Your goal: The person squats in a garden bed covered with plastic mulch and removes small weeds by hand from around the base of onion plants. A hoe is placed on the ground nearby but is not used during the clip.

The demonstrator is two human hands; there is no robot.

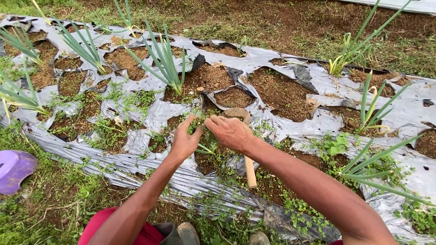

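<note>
- The left hand (184,141) and the right hand (229,131) meet over a hole in the plastic sheet (150,120), near its front edge; both pinch small weeds (196,123) with narrow fingers.
- A hoe (243,145) lies under the right wrist, its wooden handle toward the front edge.
- Risk: the weeds could snap above the root, or the torn sheet rip more, if pulled hard.
- The onion plant (165,63) stands behind, well apart.

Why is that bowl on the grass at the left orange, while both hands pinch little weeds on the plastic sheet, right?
Not quite: the bowl is purple, not orange, as the head view shows. It does lie on the grass at left, and the left hand and right hand pinch small weeds on the plastic sheet.
</note>
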